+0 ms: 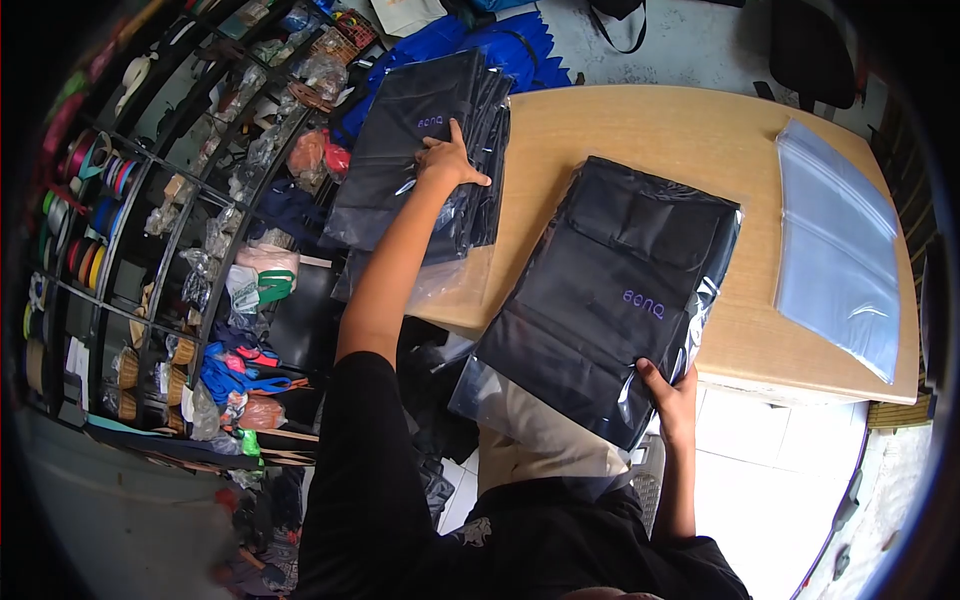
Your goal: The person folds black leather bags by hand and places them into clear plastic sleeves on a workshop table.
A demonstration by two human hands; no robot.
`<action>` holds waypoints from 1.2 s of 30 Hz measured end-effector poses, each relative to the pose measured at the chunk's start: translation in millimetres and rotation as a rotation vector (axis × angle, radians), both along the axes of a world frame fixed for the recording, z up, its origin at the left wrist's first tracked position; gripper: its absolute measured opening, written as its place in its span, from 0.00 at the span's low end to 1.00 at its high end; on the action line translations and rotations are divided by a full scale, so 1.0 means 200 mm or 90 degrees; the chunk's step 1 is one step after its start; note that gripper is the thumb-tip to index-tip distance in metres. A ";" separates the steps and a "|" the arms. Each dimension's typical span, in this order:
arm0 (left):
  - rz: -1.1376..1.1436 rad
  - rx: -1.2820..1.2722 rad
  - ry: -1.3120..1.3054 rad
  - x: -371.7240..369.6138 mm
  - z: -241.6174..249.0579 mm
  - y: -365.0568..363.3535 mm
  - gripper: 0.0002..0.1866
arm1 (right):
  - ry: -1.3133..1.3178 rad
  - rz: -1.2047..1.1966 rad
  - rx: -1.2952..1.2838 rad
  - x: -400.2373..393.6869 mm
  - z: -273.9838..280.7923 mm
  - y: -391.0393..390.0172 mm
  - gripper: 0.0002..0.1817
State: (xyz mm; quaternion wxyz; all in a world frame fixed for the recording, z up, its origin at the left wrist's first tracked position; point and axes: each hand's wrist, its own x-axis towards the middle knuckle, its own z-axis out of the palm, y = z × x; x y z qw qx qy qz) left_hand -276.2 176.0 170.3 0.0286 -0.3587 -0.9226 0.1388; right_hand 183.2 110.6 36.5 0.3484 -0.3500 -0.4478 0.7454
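Note:
A flat black fabric item (600, 290) in a clear plastic sleeve, with small purple lettering, lies at the table's front edge and juts out over my lap. My right hand (675, 400) grips its lower right edge, thumb on top and fingers underneath. At the table's left end is a pile of similar sleeved black items (385, 150), the top one with the same purple lettering. My left hand (450, 162) rests on this pile with its fingers spread. Clear plastic hangs out below the pile's near edge.
The wooden table (545, 130) has a stack of clear plastic sleeves (835, 240) at its right end. Left stands a black shelf rack (165, 240) with ribbon rolls and bagged goods. Blue material (515, 50) lies behind the pile, and a dark chair (812, 55) stands beyond the table.

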 end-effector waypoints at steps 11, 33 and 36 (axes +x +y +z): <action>0.117 0.059 -0.003 0.08 -0.05 0.07 0.68 | 0.001 -0.011 0.023 0.00 0.01 0.00 0.25; 0.057 0.030 0.009 0.05 -0.05 -0.01 0.63 | -0.033 0.024 0.035 0.02 0.01 0.02 0.25; 0.035 0.020 0.017 0.03 -0.05 -0.01 0.64 | -0.047 0.029 0.030 0.02 0.00 0.02 0.25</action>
